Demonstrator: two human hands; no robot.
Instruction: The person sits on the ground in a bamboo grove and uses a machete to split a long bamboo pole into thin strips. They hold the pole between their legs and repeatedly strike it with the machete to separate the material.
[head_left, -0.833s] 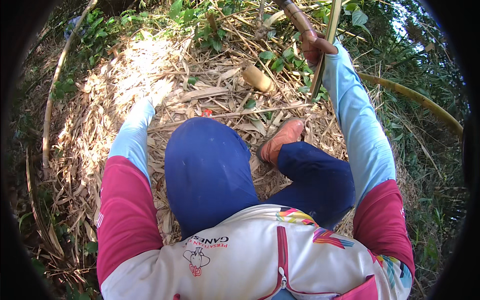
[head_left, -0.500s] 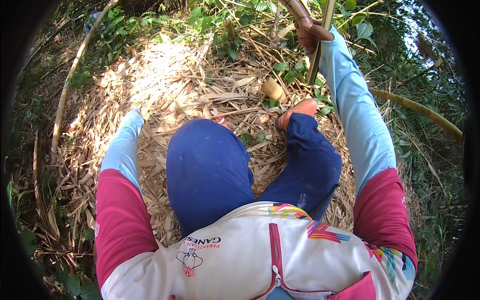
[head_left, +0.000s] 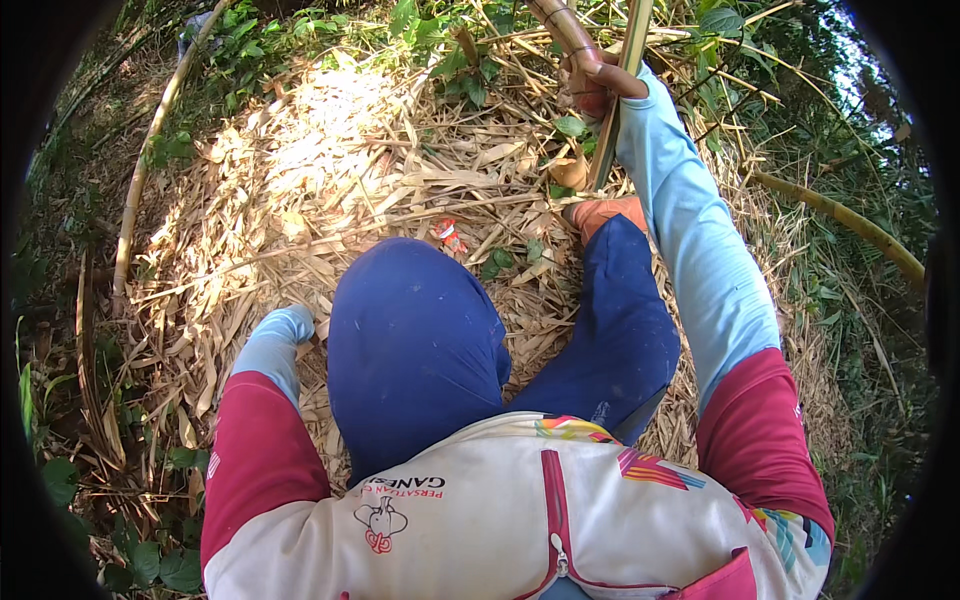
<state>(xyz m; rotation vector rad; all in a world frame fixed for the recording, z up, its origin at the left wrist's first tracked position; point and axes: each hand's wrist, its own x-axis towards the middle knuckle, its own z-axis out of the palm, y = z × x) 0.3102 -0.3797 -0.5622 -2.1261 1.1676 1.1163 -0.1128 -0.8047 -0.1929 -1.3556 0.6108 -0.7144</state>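
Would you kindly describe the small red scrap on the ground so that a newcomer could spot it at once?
Find the person's blue-clad left knee, near mid-picture. Just past its upper right edge, on the dry leaf litter, lies the small scrap. Its orange-red colour with pale patches sets it apart from the straw-coloured litter and the green leaves nearby.

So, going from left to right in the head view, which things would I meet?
Long thin stick, pale blue left cuff, blue bent knee, right hand, curved yellowish stem.
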